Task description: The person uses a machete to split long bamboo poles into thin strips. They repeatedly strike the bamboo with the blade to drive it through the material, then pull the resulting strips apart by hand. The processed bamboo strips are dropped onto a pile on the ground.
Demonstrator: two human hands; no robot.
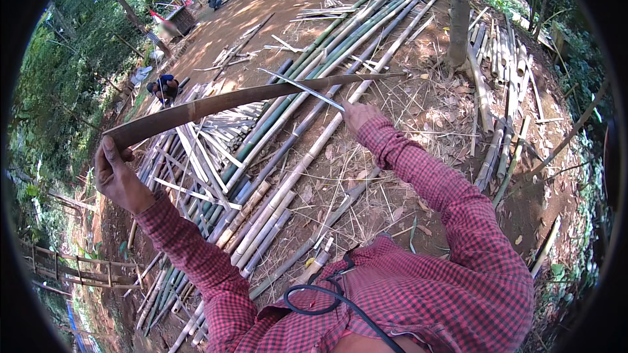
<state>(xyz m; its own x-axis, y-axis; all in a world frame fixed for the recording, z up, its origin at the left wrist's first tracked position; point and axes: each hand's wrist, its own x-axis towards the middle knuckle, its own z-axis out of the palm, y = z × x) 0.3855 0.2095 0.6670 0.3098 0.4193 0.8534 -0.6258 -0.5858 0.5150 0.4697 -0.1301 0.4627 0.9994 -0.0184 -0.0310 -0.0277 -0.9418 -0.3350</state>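
Note:
A long brown strip of split bamboo (216, 104) is held up in front of me, its near end at the left and its narrow far end toward the tree. My left hand (121, 176) is closed on the near end, thumb on top. In my right hand (361, 116) is a knife with a long, thin, bright blade (307, 89); its handle is hidden in my closed fingers. The blade slants up to the left and crosses the strip in the picture. Whether the edge touches the bamboo I cannot tell.
Long green and pale bamboo poles (307, 111) lie across the ground below my hands. Split pieces (209, 150) are heaped beside them. A tree trunk (459, 13) stands ahead, with more poles (504, 59) to its right. A person (166, 89) crouches at the far left.

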